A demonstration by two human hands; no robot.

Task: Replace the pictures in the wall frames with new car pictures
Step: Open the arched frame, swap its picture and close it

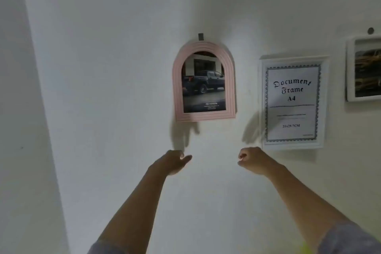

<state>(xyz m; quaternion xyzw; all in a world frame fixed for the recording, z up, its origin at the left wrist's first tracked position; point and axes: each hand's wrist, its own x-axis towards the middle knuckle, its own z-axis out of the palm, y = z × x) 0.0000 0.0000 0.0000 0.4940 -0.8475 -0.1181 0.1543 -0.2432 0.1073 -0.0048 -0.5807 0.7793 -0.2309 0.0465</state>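
A pink arched frame [204, 116] hangs on the white wall from a small dark hook [200, 36]. It holds a picture of a dark pickup truck [203, 83]. To its right hangs a white rectangular frame [292, 102] with a sheet reading "Document Frame A4". A third white frame [363, 69] with a car picture shows at the right edge, partly cut off. My left hand [175, 161] and my right hand [250, 160] are raised below the pink frame, apart from it, fingers loosely curled, holding nothing.
The wall [115, 88] is plain white, with a corner edge running down the left side. A round hook [370, 30] sits above the third frame. Shadows of my hands fall on the wall under the frames.
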